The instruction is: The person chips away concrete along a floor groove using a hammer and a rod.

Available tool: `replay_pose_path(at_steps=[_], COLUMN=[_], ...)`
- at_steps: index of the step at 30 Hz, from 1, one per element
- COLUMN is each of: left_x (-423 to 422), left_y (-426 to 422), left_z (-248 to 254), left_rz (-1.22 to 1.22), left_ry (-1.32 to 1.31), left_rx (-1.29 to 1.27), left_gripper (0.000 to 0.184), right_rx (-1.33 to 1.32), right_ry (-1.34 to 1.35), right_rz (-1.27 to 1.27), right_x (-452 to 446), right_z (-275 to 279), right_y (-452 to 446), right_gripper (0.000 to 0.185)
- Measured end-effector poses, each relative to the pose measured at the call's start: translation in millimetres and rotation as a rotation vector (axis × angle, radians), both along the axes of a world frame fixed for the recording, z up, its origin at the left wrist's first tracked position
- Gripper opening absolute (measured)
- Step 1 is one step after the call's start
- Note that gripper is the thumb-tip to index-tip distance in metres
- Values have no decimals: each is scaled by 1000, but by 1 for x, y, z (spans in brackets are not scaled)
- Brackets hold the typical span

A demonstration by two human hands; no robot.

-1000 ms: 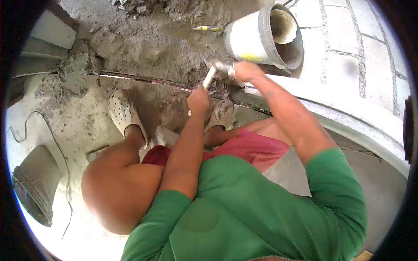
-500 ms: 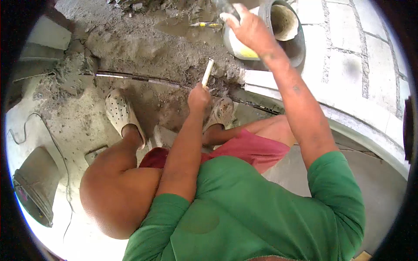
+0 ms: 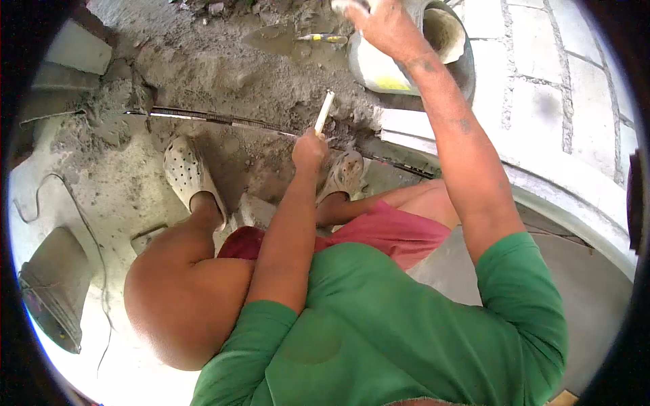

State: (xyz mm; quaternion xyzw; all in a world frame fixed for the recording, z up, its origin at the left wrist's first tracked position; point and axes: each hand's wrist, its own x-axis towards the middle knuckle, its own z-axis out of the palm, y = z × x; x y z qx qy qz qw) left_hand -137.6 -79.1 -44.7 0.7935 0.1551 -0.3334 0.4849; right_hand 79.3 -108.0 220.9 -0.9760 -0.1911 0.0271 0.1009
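Observation:
My left hand [image 3: 311, 150] is closed around a pale stick [image 3: 325, 112], whose upper end points toward the rough dirt [image 3: 230, 74]. My right hand [image 3: 387, 28] is raised at the top edge, with its fingers curled. Whatever it grips is cut off by the frame. Below and beside that hand stands a whitish container [image 3: 379, 68] with a yellow patch and a round opening. To its left, a trowel-like tool with a yellow and black handle [image 3: 322, 38] lies on the dirt.
A thin dark and white strip [image 3: 203, 118] runs along the dirt's edge, before my clogs [image 3: 189, 169]. White blocks [image 3: 535, 88] with rough joints stand at right, above a pale ledge [image 3: 555, 196]. At left are a grey container [image 3: 57, 284] and a thin cord [image 3: 84, 216].
My right hand has moved up slightly, and the dark thing above it has mostly gone out of view. My left hand and the pale stick are nearly unchanged.

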Motion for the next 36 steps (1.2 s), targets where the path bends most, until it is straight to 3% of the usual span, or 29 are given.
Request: replay_pose_path(at_steps=[2, 3, 6, 7, 8, 9, 11, 12, 17, 19, 21, 23, 26, 31, 32, 34, 35, 36], left_x=[-2, -2, 2, 0, 1, 5, 0, -9, -10, 2, 13, 37, 28, 17, 14, 18, 17, 17], left_y=[-1, 0, 3, 0, -1, 1, -1, 0, 0, 7, 15, 18, -18, -21, -13, 12, 11, 5], left_z=[-3, -1, 2, -5, -9, -9, -10, -9, -24, -1, 19, 25, -39, -36, -37, -21, -22, -28], left_rz=[24, 21, -15, -19, -25, -25, -21, -27, 43, 102, 161, 24, -15, -88, -93, -272, -273, -100], left_ry=[-67, -68, -24, -27, -31, -41, -29, -55, -114, -133, -150, -112, -204, -234, -234, -56, -47, -132], left_rx=[5, 5, 6, 3, 2, 3, 32, -5, -41, 2, 49, 76, 41, -81, -78, -254, -253, -191], left_gripper=[33, 33, 30, 30, 30, 30, 31, 31, 31, 32, 33, 35, 34, 31, 31, 31, 31, 32], right_rx=[16, 1, -243, -352, -519, -517, -531, -471, -371, -272, -125, 27, 84, 18, 72, 137, 139, 78], right_ry=[105, 24, 176, 318, 616, 606, 317, 531, 271, 120, 73, 7, 76, 160, 135, 221, 229, 282], right_rz=[-147, -102, -155, -91, -275, -277, -80, -220, -165, 55, -29, -97, -149, -223, -199, -239, -241, -296], right_x=[-6, -17, -68, -84, -93, -93, -85, -72, -22, -18, -21, -22, -34, -60, -69, -81, -82, -83], right_z=[11, -13, -97, -97, -103, -112, -133, -120, -43, -1, 11, 14, 4, -14, -15, -10, -14, -20], right_y=[10, -8, -94, -109, -120, -131, -148, -138, -86, -66, -64, -65, -73, -93, -99, -102, -107, -114], right_gripper=[51, 52, 57, 53, 52, 52, 52, 52, 51, 47, 40, 34, 50, 50, 42, 35, 35, 40])
